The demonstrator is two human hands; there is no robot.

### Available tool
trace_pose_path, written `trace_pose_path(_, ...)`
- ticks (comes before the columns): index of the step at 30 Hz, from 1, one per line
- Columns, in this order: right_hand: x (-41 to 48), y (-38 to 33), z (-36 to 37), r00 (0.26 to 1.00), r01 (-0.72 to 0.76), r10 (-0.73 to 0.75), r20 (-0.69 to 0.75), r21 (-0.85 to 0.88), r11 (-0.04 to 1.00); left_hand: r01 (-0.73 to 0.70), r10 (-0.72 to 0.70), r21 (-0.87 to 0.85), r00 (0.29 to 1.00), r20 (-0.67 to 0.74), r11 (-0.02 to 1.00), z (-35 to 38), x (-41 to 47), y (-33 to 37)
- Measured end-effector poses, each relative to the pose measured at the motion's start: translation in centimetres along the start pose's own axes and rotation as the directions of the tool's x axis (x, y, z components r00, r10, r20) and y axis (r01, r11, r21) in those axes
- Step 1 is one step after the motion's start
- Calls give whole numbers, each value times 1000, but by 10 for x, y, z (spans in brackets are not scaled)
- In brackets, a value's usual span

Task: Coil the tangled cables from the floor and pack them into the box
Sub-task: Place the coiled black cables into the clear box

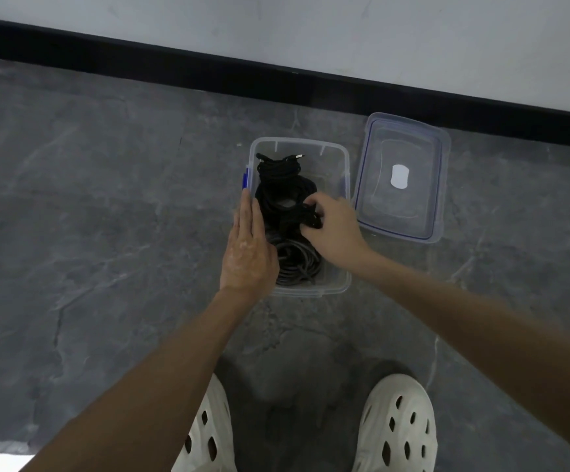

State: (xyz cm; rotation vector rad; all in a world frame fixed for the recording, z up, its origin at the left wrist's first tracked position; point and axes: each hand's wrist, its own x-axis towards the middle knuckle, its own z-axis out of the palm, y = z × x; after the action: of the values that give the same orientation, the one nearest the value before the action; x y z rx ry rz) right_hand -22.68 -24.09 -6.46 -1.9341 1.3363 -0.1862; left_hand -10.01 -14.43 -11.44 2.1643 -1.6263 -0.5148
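Nearest my view I see two white perforated clogs [397,425] on the grey floor [72,216], and two bare forearms reaching forward from them. One clear plastic box [344,172] stands on the floor ahead, with one clear lid [402,212] lying flat just beside it on the right. Inside the box I count about three coiled bundles of cables [285,185]: two black ones toward the far end and a greyer one nearest me. My left hand [248,247] lies flat and released, fingers straight, along the box's left wall. My right hand [333,223] reaches in from the right, its fingers pinched on the middle black bundle, which sits under them.
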Motion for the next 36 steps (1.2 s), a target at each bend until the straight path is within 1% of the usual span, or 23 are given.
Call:
trace_pose_path(7, 2, -5, 11, 992, -112, 116, 43, -88, 990, 0, 0, -3, 1000, -2, 1000, -1, -1, 0)
trace_pose_path(12, -3, -4, 2, 991, -97, 103, 87, -78, 992, -9, 9, -10, 1000, -6, 1000, -1, 0, -1)
trace_pose_path(15, -8, -3, -17, 993, -43, 52, 104, -85, 995, -8, 8, 8, 1000, -3, 1000, -2, 1, 0)
trace_pose_path(17, -8, 0, -34, 998, -23, 28, 63, -68, 997, -5, 5, 16, 1000, -1, 1000, -2, 0, 0)
trace_pose_path(18, -5, 2, -44, 999, -36, 37, 21, -32, 999, -5, 5, 17, 1000, -3, 1000, -2, 0, 0)
trace_pose_path(20, 5, 12, -60, 990, -91, 97, -98, 61, 994, -10, 10, 12, 1000, -2, 1000, -2, 0, 1)
trace_pose_path(22, 22, 27, -67, 961, -164, 179, -212, 88, 983, -7, 7, 10, 1000, -10, 1000, -2, 0, 1)
trace_pose_path(24, 39, 44, -64, 945, -233, 232, -231, 22, 972, 0, 0, 5, 1000, -16, 1000, -1, -1, 1)
trace_pose_path(28, 74, 64, -40, 932, -342, 308, -190, -186, 921, 10, -10, 3, 1000, -19, 1000, -1, 0, 1)
trace_pose_path(30, 85, 68, -30, 932, -351, 301, -200, -308, 884, 6, -6, 6, 1000, -17, 1000, -1, 0, 1)
trace_pose_path(33, 92, 74, -24, 934, -354, 295, -202, -416, 837, -2, 2, -10, 1000, -6, 1000, 0, -1, -1)
trace_pose_path(35, 90, 74, -27, 936, -351, 303, -178, -449, 822, -1, 1, -16, 1000, -3, 1000, 0, -1, -2)
trace_pose_path(36, 87, 73, -30, 938, -346, 300, -173, -433, 832, 0, 0, -12, 1000, -5, 1000, 0, -1, -1)
